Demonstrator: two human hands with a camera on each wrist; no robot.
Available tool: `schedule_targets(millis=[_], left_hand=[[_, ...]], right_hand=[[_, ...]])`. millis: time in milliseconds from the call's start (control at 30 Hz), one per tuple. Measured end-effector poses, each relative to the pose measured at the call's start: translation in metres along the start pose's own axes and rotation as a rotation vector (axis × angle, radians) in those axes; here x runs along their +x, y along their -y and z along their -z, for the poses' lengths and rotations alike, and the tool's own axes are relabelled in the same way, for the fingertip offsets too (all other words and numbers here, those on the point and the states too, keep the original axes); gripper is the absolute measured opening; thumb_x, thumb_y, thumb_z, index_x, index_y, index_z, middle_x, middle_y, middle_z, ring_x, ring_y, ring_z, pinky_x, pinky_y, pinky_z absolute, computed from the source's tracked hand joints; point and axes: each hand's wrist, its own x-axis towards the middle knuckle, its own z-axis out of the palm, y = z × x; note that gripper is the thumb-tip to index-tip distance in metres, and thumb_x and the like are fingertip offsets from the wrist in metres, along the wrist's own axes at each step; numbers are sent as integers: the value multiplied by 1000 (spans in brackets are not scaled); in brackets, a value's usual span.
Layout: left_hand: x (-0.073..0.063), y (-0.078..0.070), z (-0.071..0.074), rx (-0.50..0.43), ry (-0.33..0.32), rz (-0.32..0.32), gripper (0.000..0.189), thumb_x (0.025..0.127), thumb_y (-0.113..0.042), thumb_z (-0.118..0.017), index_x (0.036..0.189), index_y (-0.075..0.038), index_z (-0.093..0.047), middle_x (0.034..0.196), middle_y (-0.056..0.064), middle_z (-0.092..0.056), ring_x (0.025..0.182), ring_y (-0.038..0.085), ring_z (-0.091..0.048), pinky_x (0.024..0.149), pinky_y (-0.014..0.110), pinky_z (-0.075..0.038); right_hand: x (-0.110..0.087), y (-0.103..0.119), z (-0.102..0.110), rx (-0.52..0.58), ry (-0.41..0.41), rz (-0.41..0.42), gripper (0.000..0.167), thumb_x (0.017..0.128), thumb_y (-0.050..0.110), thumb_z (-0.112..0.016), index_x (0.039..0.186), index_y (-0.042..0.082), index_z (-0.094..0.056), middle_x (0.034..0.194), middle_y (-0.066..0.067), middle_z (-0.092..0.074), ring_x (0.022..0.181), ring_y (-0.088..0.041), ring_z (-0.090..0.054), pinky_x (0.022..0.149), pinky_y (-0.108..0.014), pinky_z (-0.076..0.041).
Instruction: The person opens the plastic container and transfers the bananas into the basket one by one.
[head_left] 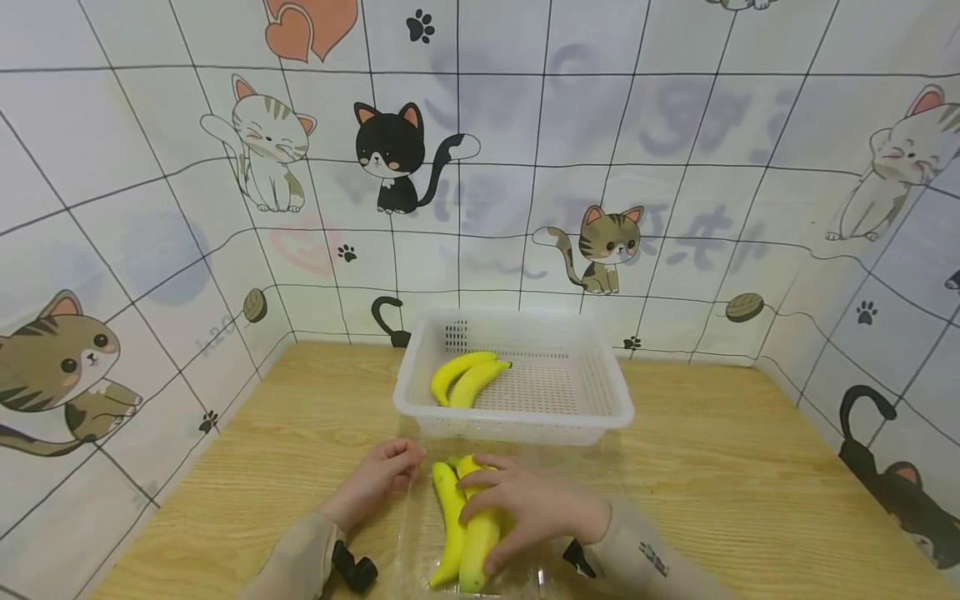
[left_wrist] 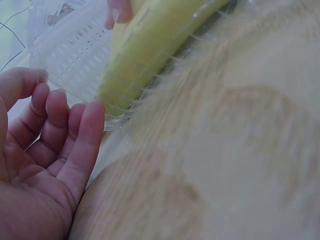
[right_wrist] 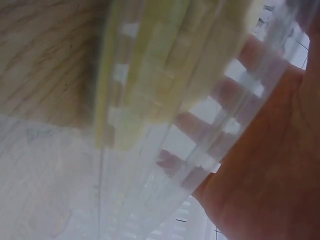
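Note:
A clear plastic tray (head_left: 412, 542) lies on the table in front of the person, with yellow bananas (head_left: 451, 525) side by side in it. At its far left corner the left hand (head_left: 382, 477) pinches the thin clear rim between thumb and fingertips; its other fingers curl loosely in the left wrist view. Over the tray, the right hand (head_left: 528, 504) grips the right-hand banana (head_left: 480, 542), fingers spread across its top and left side, thumb at the near end. Through the tray's clear wall (right_wrist: 200, 150), the right wrist view shows those fingers beside the blurred yellow fruit.
Just beyond the tray stands a white perforated basket (head_left: 517, 425) with two bananas (head_left: 476, 379) at its left side. The wooden table (head_left: 697, 483) runs to walls covered in cat-print sheeting (head_left: 510, 192) at the back and both sides.

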Motion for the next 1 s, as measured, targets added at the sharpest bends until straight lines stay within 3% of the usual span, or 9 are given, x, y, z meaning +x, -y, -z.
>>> schedule_targets(millis=[300,567,800,1000], left_hand=[[0,2,-1,-3,4,2,22,98,-23,-57,81,-9,-54,77,-1,-48,74,13,-51,68,28,-48],[1,0,-1,-2,14,-3,22,98,-24,-57,81,-10,-54,76,-2,-48,74,13,-52,69,29,-49],[3,1,-2,5,20,-12,24,98,-24,-56,84,-5,-54,77,0,-48,75,14,-52,69,28,-48],[3,4,-1,0,13,-6,25,99,-24,-55,83,-5,-54,75,0,-48,75,16,-53,69,30,-49]], right_hand=[[-2,2,-1,0,21,0,57,78,64,-69,125,33,-60,148,2,-42,138,-35,-31,105,-52,-33],[-2,0,-1,-13,11,-1,62,71,28,-82,128,29,-57,146,3,-44,137,-34,-33,101,-57,-36],[2,-4,2,11,9,24,56,68,32,-85,117,24,-60,142,1,-49,135,-33,-37,107,-48,-33],[10,-7,9,-61,68,73,55,67,39,-85,116,25,-63,139,3,-52,135,-31,-38,110,-40,-30]])
